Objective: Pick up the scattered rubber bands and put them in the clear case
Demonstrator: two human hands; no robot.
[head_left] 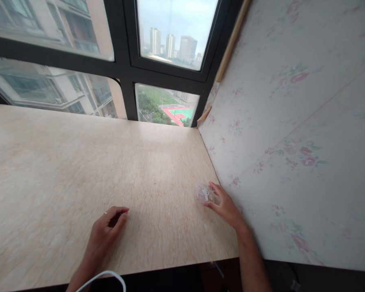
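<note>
My right hand (220,200) is curled around the near right side of a small clear container (204,194) on the marble-patterned surface (158,170), close to the wall. Thumb and fingers touch its sides; what is inside the container is too unclear to tell. To the left, my left hand (109,223) rests on the same surface near its front part, thumb and fingertips drawn together and a ring on one finger. Whether anything small sits between those fingertips cannot be made out.
Dark window frames (124,61) rise behind the surface. A wall with floral paper (280,134) bounds the right side. A white cable (105,273) loops over the front edge near my left forearm. Dark space lies below that edge.
</note>
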